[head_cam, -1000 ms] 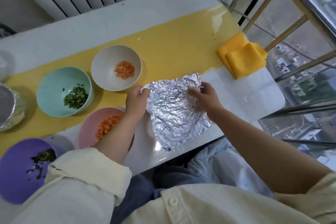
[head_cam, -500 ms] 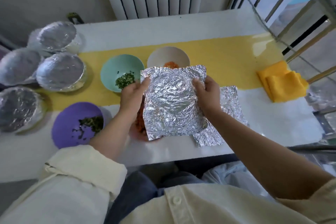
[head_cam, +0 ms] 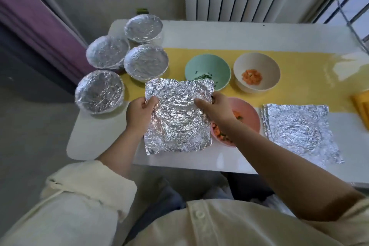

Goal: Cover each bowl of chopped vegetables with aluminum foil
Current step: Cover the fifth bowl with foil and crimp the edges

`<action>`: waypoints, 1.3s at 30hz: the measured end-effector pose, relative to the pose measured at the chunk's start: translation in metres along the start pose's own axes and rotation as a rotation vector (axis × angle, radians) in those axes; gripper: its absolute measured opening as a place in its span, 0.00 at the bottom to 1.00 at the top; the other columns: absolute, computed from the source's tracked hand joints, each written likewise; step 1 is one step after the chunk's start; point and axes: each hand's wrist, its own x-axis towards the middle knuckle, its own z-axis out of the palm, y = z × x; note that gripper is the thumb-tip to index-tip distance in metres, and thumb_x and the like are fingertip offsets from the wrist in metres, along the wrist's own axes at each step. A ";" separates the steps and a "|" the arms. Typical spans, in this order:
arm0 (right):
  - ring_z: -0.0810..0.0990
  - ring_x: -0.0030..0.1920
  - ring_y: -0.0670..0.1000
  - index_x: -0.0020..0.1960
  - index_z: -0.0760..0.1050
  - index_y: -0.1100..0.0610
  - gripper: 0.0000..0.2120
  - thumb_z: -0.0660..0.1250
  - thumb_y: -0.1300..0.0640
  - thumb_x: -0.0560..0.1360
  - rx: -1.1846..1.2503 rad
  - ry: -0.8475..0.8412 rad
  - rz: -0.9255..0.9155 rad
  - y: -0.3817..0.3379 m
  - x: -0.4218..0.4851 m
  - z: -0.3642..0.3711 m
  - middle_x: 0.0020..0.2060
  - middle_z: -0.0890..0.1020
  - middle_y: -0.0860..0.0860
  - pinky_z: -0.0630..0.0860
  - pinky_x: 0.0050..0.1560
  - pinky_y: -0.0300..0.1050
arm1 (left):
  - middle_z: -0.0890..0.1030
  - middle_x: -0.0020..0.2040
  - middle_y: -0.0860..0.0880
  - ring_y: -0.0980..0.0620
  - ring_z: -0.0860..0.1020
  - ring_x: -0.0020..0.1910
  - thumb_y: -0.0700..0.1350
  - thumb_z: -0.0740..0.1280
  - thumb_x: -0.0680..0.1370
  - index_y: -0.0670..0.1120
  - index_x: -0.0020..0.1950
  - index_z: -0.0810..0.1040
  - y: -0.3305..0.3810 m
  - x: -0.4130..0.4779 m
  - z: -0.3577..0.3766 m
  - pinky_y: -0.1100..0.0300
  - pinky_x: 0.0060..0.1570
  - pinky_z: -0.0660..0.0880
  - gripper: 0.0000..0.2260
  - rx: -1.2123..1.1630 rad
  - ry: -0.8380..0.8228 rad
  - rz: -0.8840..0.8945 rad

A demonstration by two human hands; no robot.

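**A:** Where is the foil, and who holds it?

**B:** A person looking down holds one crinkled foil sheet (head_cam: 177,124) above the near part of a white surface (head_cam: 93,142). The left hand (head_cam: 139,115) pinches its left edge and the right hand (head_cam: 214,110) pinches its right edge. Thumbs are on top and the other fingers are tucked underneath. The sheet hangs spread between them, nearly flat.

**A:** Why hold it by both sides?

**B:** Probably to keep it stretched wide, so it can be lowered over a rim without folding on itself. It seems to carry a faint round dent, as though shaped for a bowl.

**A:** Which bowls are done?

**B:** Four covered bowls (head_cam: 145,63) cluster at the far left, each with foil moulded over its rim, apparently set aside out of the way. Three stand uncovered. A green bowl (head_cam: 207,66) with chopped greens and a beige bowl (head_cam: 269,70) with carrot cubes sit side by side on a yellow strip (head_cam: 309,66). A pink bowl (head_cam: 251,114) of orange and green pieces sits nearer, partly hidden by the right forearm.

**A:** Which one gets this sheet?

**B:** I cannot tell. The sheet hides whatever lies directly beneath it. The pink bowl sits just beside its right edge.

**A:** Any spare foil?

**B:** A stack of foil (head_cam: 299,132) lies flat to the right of the pink bowl, handy for the right hand.
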 end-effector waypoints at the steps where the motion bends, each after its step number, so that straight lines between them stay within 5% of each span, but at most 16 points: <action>1: 0.73 0.36 0.49 0.52 0.74 0.62 0.23 0.75 0.45 0.69 -0.017 0.021 -0.005 -0.002 -0.002 0.013 0.40 0.77 0.52 0.68 0.36 0.40 | 0.62 0.27 0.49 0.50 0.60 0.29 0.53 0.67 0.78 0.47 0.31 0.62 -0.008 0.003 -0.009 0.55 0.34 0.58 0.21 0.028 -0.007 -0.003; 3: 0.77 0.35 0.55 0.46 0.74 0.62 0.13 0.72 0.52 0.74 -0.087 0.097 -0.034 -0.003 -0.004 0.036 0.37 0.80 0.56 0.74 0.36 0.47 | 0.65 0.30 0.46 0.48 0.64 0.32 0.59 0.65 0.76 0.47 0.30 0.61 -0.021 0.008 -0.023 0.54 0.35 0.61 0.23 0.111 -0.009 0.011; 7: 0.82 0.45 0.61 0.53 0.76 0.63 0.21 0.68 0.45 0.73 -0.242 0.184 -0.037 -0.007 -0.005 0.073 0.47 0.82 0.62 0.80 0.45 0.59 | 0.72 0.43 0.37 0.36 0.75 0.47 0.55 0.64 0.76 0.48 0.28 0.62 -0.042 0.021 -0.035 0.49 0.42 0.70 0.21 0.190 -0.029 0.003; 9: 0.82 0.45 0.57 0.60 0.73 0.63 0.24 0.66 0.44 0.75 -0.257 0.178 0.033 -0.006 -0.006 0.083 0.54 0.81 0.61 0.80 0.45 0.54 | 0.75 0.45 0.35 0.38 0.76 0.46 0.52 0.63 0.79 0.46 0.31 0.67 -0.050 0.024 -0.036 0.52 0.40 0.68 0.19 0.169 -0.084 -0.054; 11: 0.82 0.46 0.55 0.64 0.70 0.63 0.22 0.65 0.49 0.78 -0.257 0.200 0.092 -0.004 -0.007 0.089 0.56 0.80 0.61 0.79 0.43 0.49 | 0.72 0.37 0.43 0.43 0.72 0.40 0.51 0.61 0.81 0.41 0.38 0.72 -0.056 0.024 -0.036 0.54 0.39 0.65 0.17 0.149 -0.159 -0.090; 17: 0.81 0.38 0.53 0.60 0.72 0.62 0.16 0.66 0.53 0.78 -0.193 0.274 0.119 0.005 -0.004 0.093 0.45 0.81 0.58 0.79 0.37 0.48 | 0.69 0.34 0.46 0.45 0.69 0.40 0.49 0.58 0.83 0.40 0.43 0.70 -0.063 0.025 -0.030 0.54 0.40 0.63 0.15 0.163 -0.183 -0.087; 22: 0.76 0.28 0.48 0.58 0.72 0.60 0.14 0.62 0.50 0.80 -0.207 0.303 0.116 0.005 0.006 0.096 0.35 0.78 0.52 0.72 0.25 0.39 | 0.77 0.58 0.34 0.37 0.76 0.56 0.51 0.56 0.83 0.34 0.61 0.73 -0.069 0.031 -0.028 0.47 0.54 0.72 0.21 0.213 -0.150 -0.118; 24: 0.74 0.27 0.46 0.60 0.72 0.60 0.16 0.59 0.49 0.81 -0.268 0.322 0.133 0.005 0.010 0.096 0.38 0.77 0.52 0.68 0.22 0.34 | 0.77 0.56 0.35 0.39 0.76 0.51 0.50 0.55 0.83 0.35 0.55 0.73 -0.071 0.030 -0.024 0.49 0.48 0.70 0.18 0.214 -0.121 -0.123; 26: 0.78 0.34 0.49 0.63 0.71 0.62 0.19 0.57 0.48 0.82 -0.314 0.317 0.143 0.005 0.015 0.098 0.46 0.80 0.56 0.74 0.29 0.34 | 0.77 0.51 0.36 0.43 0.72 0.44 0.48 0.54 0.83 0.40 0.47 0.70 -0.070 0.027 -0.020 0.53 0.41 0.64 0.13 0.223 -0.071 -0.115; 29: 0.81 0.45 0.56 0.62 0.71 0.62 0.20 0.56 0.46 0.82 -0.309 0.293 0.114 0.006 0.019 0.103 0.50 0.82 0.59 0.79 0.46 0.51 | 0.77 0.49 0.37 0.45 0.70 0.41 0.47 0.51 0.84 0.39 0.50 0.71 -0.068 0.023 -0.016 0.55 0.40 0.61 0.14 0.253 0.022 -0.120; 33: 0.75 0.40 0.52 0.50 0.68 0.58 0.15 0.54 0.46 0.82 -0.389 0.311 0.064 0.012 0.021 0.106 0.39 0.75 0.51 0.68 0.38 0.45 | 0.78 0.48 0.38 0.40 0.75 0.44 0.48 0.50 0.85 0.38 0.52 0.71 -0.070 0.022 -0.007 0.54 0.40 0.63 0.16 0.310 0.106 -0.070; 39: 0.65 0.33 0.41 0.46 0.64 0.57 0.16 0.52 0.45 0.83 -0.435 0.276 -0.009 0.017 0.021 0.102 0.33 0.69 0.47 0.57 0.29 0.39 | 0.79 0.44 0.41 0.42 0.76 0.42 0.48 0.50 0.85 0.42 0.48 0.71 -0.077 0.024 -0.004 0.54 0.40 0.66 0.15 0.336 0.154 -0.062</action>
